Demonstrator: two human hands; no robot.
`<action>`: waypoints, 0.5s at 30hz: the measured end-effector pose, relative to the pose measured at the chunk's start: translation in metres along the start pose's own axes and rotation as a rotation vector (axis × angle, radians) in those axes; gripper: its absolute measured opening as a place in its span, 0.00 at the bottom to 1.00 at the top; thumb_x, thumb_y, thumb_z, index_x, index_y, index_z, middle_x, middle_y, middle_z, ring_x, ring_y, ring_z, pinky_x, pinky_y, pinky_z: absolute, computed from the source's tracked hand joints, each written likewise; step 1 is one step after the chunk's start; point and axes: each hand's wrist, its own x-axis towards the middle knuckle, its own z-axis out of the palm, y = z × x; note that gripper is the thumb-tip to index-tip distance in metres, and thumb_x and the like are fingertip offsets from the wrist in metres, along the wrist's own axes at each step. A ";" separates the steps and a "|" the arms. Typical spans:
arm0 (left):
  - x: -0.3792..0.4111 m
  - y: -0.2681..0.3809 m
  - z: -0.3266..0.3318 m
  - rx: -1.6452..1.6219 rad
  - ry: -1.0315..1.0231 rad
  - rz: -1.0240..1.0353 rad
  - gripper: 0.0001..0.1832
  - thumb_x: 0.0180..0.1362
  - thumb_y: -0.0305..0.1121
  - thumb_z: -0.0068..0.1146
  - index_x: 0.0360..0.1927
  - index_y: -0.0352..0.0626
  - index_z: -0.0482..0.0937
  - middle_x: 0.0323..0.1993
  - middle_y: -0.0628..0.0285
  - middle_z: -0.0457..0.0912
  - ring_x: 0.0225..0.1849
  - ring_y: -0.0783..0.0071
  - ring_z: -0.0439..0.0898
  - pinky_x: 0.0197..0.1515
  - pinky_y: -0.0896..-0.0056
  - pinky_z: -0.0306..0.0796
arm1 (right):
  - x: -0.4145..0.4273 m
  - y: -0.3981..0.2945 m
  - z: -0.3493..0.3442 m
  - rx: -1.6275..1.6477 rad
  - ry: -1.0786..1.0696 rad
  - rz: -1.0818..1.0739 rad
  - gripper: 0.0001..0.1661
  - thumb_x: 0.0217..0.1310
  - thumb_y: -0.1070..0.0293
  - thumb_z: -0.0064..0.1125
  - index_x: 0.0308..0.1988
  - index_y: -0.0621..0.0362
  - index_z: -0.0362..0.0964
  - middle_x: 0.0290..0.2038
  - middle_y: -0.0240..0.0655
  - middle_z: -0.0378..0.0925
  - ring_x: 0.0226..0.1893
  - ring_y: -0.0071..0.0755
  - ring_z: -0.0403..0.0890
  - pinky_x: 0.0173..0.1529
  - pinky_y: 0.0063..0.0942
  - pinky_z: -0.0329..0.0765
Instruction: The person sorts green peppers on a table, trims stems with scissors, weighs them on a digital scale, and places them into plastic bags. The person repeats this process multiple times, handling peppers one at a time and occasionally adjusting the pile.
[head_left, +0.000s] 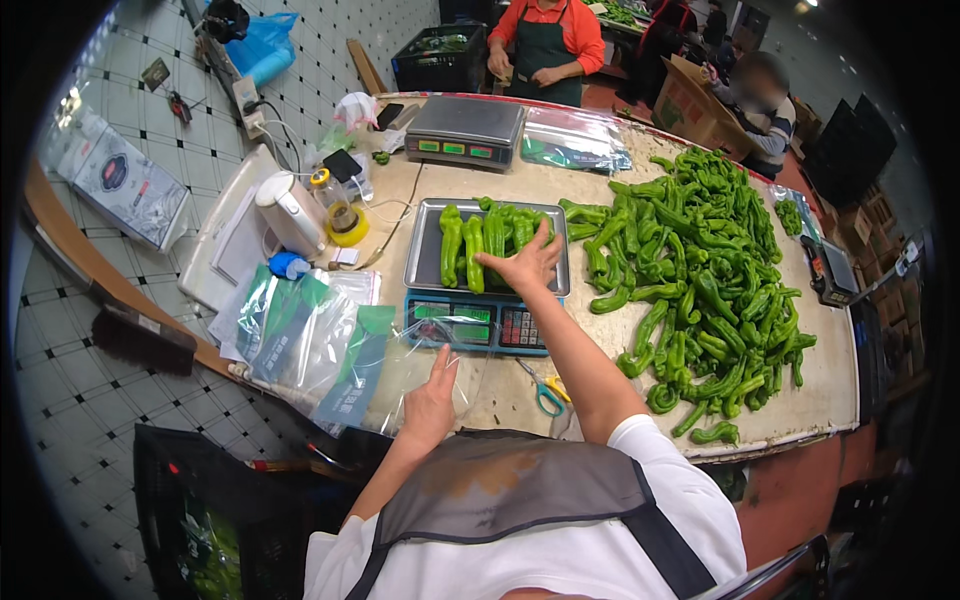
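Note:
My right hand (531, 262) is over the metal pan (428, 283) of a blue digital scale (517, 328), thumb and fingers spread against several long green peppers (474, 251). The peppers lie side by side on the pan. Whether any is gripped is not plain. Just in front of the scale, my left hand (431, 405) has its fingers stretched forward at a clear plastic bag (476, 375). The film partly overlaps the scale's display, and I cannot tell how firmly the hand holds it. Scissors (550, 391) with teal and yellow handles lie right of the bag.
A large heap of green peppers (705, 277) covers the table's right side. Printed plastic bags (300, 330), a white kettle (291, 210) and a glass bottle (334, 206) stand left. Behind are a second scale (465, 127) and a person in a dark apron (550, 52).

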 end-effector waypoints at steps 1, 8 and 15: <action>0.002 -0.003 0.001 -0.007 0.001 -0.004 0.34 0.44 0.17 0.50 0.60 0.39 0.69 0.69 0.57 0.62 0.29 0.53 0.83 0.30 0.59 0.76 | -0.001 -0.001 0.001 -0.019 -0.007 -0.023 0.78 0.24 0.36 0.79 0.67 0.59 0.40 0.67 0.56 0.41 0.69 0.62 0.46 0.65 0.56 0.58; 0.013 -0.032 0.019 -0.132 -0.022 -0.006 0.34 0.44 0.17 0.48 0.61 0.38 0.69 0.68 0.57 0.64 0.31 0.53 0.83 0.30 0.59 0.76 | 0.030 0.041 -0.004 0.126 0.037 -0.327 0.69 0.27 0.57 0.80 0.64 0.56 0.40 0.60 0.56 0.50 0.63 0.59 0.55 0.67 0.43 0.60; 0.030 -0.044 0.028 -0.190 -0.106 0.036 0.36 0.44 0.17 0.48 0.64 0.39 0.66 0.68 0.58 0.64 0.31 0.50 0.82 0.31 0.57 0.76 | 0.032 0.031 0.000 0.124 0.000 -0.151 0.75 0.27 0.57 0.79 0.69 0.52 0.35 0.58 0.60 0.56 0.56 0.64 0.68 0.63 0.43 0.68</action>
